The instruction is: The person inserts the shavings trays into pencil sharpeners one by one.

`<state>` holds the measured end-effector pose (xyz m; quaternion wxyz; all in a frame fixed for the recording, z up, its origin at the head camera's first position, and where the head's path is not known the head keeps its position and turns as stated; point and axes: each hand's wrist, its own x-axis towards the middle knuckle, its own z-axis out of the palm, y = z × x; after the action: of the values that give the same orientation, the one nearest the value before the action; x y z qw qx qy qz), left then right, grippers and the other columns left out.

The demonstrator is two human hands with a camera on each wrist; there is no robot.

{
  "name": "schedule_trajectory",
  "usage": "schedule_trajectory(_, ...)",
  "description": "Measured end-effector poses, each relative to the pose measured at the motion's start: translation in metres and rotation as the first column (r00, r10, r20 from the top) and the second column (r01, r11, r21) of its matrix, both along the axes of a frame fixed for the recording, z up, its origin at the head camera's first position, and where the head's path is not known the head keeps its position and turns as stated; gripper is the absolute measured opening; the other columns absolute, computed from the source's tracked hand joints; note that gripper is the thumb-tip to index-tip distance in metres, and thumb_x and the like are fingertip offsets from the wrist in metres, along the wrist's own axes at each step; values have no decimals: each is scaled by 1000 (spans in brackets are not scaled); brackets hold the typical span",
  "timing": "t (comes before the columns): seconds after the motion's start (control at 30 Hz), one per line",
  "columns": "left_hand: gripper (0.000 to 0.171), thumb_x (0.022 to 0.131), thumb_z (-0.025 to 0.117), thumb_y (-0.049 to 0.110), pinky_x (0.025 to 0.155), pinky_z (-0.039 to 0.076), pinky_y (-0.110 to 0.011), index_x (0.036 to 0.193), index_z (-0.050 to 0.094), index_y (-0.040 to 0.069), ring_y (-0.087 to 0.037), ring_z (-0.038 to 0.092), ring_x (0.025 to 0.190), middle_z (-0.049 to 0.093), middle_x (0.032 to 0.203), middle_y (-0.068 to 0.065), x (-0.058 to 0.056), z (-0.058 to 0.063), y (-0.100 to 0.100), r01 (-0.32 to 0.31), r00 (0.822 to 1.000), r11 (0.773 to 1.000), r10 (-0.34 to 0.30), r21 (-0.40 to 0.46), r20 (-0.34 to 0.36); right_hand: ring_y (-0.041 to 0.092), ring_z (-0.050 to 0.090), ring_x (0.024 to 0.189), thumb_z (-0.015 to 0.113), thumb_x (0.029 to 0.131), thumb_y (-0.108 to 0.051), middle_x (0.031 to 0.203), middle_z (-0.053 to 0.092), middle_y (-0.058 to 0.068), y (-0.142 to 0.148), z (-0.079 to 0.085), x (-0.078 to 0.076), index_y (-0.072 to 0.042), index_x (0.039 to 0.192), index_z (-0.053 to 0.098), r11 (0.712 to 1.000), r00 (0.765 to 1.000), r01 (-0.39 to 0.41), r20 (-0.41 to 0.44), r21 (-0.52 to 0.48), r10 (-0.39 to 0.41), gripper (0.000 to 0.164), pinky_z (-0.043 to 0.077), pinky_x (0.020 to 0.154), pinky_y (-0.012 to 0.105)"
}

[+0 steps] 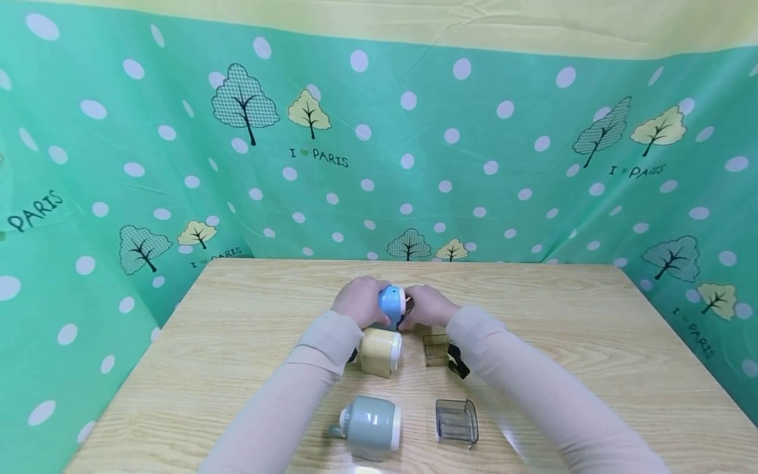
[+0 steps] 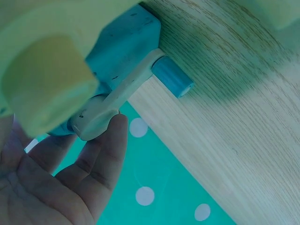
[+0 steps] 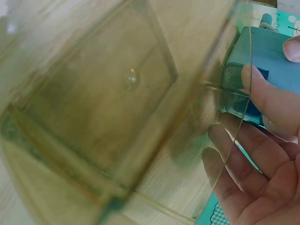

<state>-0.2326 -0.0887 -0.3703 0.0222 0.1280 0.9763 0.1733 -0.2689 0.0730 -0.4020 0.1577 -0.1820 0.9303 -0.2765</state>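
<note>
Two clear trays [image 1: 456, 421], amber, grey; left hand [image 1: 361, 303] gripping blue sharpener [image 1: 391, 303]

A pale wood-grained table [image 1: 237, 316] is carrying the things, its grain running from side to side and its far corners showing a slight rounding. Near the front, a grey-blue cranked device [image 1: 370, 422] is resting on the wood, its crank [image 1: 335, 431] pointing left and its white end [image 1: 396, 426] facing right. Beyond it, a yellow device [image 1: 376, 351] is standing, likewise turning a white end right. A smoky clear bin [image 1: 454, 424] is sitting to the right of the grey-blue device, apart from it, and an amber clear bin [image 1: 435, 352] is lying to the right of the yellow one, also apart. Light is gleaming on the wood.
</note>
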Motion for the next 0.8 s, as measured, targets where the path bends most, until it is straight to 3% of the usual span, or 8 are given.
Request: schedule_trajectory(0.8,78,68,89,25,97,51,-44,140,64,10,-30,63,112,69,126,-15,1,0,1,-7,1000,1000,7,-27,3,26,66,99,86,70,-11,108,72,13,-2,0,3,3,117,68,1000,1000,28,3,-15,-28,52,52,95,44)
